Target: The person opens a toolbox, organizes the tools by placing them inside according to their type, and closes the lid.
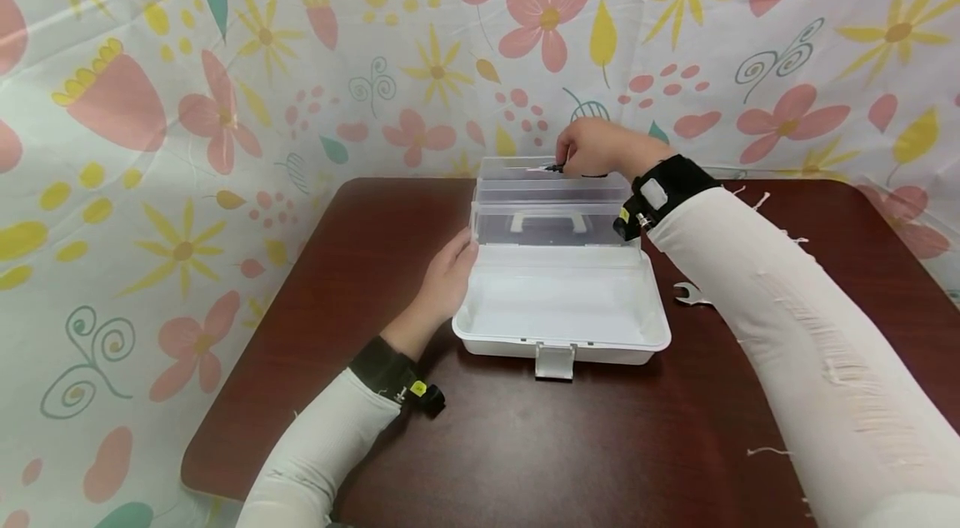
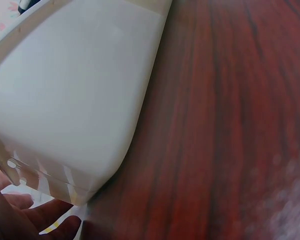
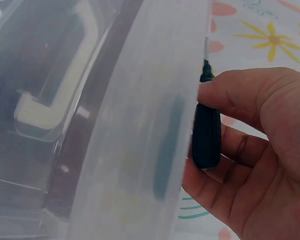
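A white toolbox [image 1: 562, 295] stands on the table, its clear lid [image 1: 517, 224] raised at the back and its front latch [image 1: 555, 361] hanging down. My left hand [image 1: 447, 278] holds the toolbox at its rear left corner; in the left wrist view the fingers [image 2: 45, 212] reach behind that corner. Above the lid's upper edge, my right hand [image 1: 600, 146] grips a screwdriver [image 3: 206, 130] by its dark handle. The thin shaft points left in the head view. In the right wrist view the handle is beside the translucent lid, with the thumb and curled fingers around it.
An open-ended wrench [image 1: 692, 294] lies right of the toolbox, partly covered by the right sleeve [image 1: 802, 345]. The dark wood table [image 1: 600, 453] has a floral cloth [image 1: 300, 95] hanging behind and left of it. A white handle [image 1: 547, 221] shows through the lid.
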